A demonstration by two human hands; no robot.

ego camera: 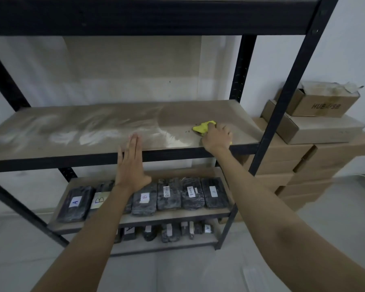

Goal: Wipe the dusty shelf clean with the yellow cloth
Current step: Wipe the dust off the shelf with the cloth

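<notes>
The dusty shelf [76, 131] is a brown board in a black metal rack, streaked with pale dust over its left and middle parts; its right part looks darker and cleaner. My right hand [216, 137] grips the bunched yellow cloth [202, 127] on the board's right front area, and the cloth sticks out to the left of my fingers. My left hand [131, 163] is flat with straight fingers, reaching over the shelf's front edge near the middle; it holds nothing.
A black upright post [282, 98] stands just right of my right hand. Stacked cardboard boxes [316, 131] fill the floor to the right. Lower shelves hold several black wrapped packs with white labels [169, 194]. Another black shelf beam [148, 15] runs overhead.
</notes>
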